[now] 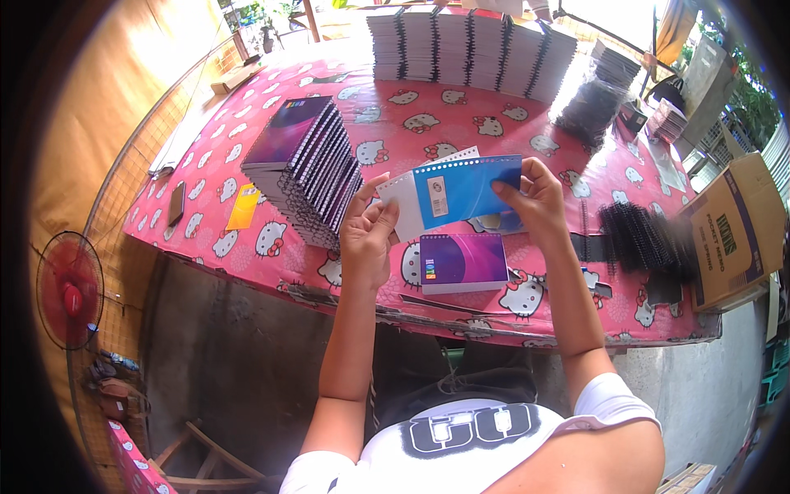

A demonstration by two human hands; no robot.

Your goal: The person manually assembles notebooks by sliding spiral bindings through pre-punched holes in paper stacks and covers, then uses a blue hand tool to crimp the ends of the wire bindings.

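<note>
Head view: left grip (368, 233), closed to a pinch, holds a white perforated sheet (402, 206); right grip (536, 198) pinches the overlapping blue perforated cover (471, 196); below both, a purple-covered notepad (463, 260) lies on the desk (461, 122).

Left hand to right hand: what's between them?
Head view: a blue punched cover held in the right hand, and a white punched sheet pinched by the left hand. Another white edge shows behind the blue.

A blue, edge-punched card (473, 189) is held slightly tilted above the bench (395, 123). A white punched sheet (405, 212) is partly overlapped.
</note>
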